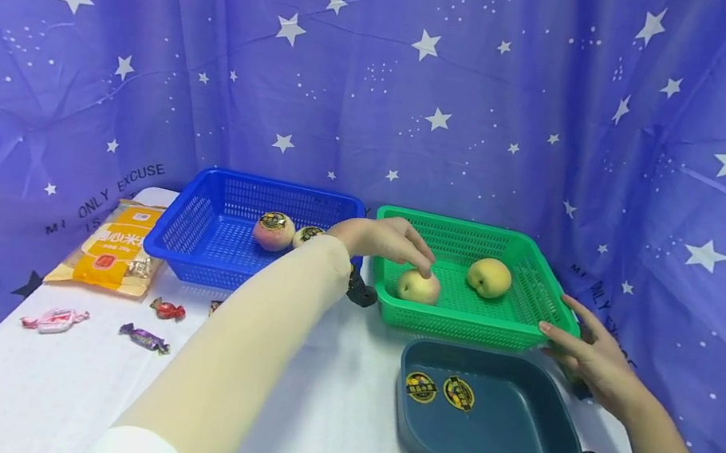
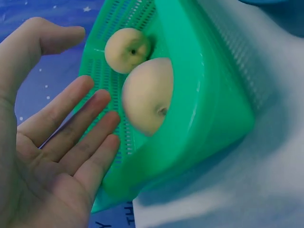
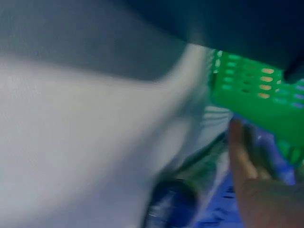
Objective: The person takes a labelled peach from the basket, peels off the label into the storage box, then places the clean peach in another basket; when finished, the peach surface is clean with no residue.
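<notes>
My left hand point(image 1: 393, 241) reaches over the near left part of the green basket point(image 1: 455, 325), fingers spread and holding nothing. Right below its fingertips lies a pinkish yellow peach point(image 1: 418, 286); in the left wrist view the fingers point(image 2: 97, 102) lie beside that peach point(image 2: 148, 95). Farther right in the basket sits a second, yellower peach point(image 1: 489, 278). My right hand point(image 1: 594, 360) is at the basket's right corner, thumb and fingers extended at the rim. Under it, partly hidden, lies a tube-like thing with a dark blue cap point(image 3: 173, 202), blurred in the right wrist view.
A blue basket point(image 1: 188, 228) to the left holds peaches with black-and-gold stickers. In front of the green basket stands a dark blue-grey tub point(image 1: 498, 412) with two such stickers inside. A yellow snack bag point(image 1: 114, 247) and several wrapped candies point(image 1: 55, 320) lie at the left.
</notes>
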Motion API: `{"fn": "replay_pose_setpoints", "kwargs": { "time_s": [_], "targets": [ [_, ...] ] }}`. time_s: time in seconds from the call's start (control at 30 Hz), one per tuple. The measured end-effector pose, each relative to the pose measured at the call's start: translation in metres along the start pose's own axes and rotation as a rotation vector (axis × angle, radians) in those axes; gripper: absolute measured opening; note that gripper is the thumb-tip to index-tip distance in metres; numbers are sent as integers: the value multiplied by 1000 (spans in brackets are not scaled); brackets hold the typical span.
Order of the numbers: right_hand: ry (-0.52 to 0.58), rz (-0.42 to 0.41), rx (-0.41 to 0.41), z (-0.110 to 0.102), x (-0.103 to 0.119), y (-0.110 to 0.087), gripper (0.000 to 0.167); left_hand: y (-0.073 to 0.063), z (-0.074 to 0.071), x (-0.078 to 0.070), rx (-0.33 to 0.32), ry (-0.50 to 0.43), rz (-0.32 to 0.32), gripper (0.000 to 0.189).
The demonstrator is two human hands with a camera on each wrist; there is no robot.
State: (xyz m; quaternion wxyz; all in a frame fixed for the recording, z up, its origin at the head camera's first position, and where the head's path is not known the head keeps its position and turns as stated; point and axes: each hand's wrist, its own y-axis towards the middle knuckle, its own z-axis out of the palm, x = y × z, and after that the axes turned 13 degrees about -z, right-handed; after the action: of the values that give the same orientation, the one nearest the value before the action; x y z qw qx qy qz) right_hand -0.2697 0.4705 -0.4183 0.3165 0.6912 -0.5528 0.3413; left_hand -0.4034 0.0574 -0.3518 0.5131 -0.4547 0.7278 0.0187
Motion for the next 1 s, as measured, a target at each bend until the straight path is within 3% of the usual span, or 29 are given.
{"fn": "replay_pose_setpoints", "kwargs": {
  "time_s": [0.2,0.37,0.7,1.0],
  "targets": [
    [-356,-49,2,-1,31,-5,93,-10,-1,0,-54,77,26,41],
    [-489,-126,-30,8,53,-8,83,-17,-4,-4,-109,131,37,40],
    [-487,-268,-22,46,94,-11,69,-41,-11,-13,-167,238,81,45],
    [-438,-355,-20,84,124,-12,64,-58,-33,2,-284,329,49,54]
  ]
}}
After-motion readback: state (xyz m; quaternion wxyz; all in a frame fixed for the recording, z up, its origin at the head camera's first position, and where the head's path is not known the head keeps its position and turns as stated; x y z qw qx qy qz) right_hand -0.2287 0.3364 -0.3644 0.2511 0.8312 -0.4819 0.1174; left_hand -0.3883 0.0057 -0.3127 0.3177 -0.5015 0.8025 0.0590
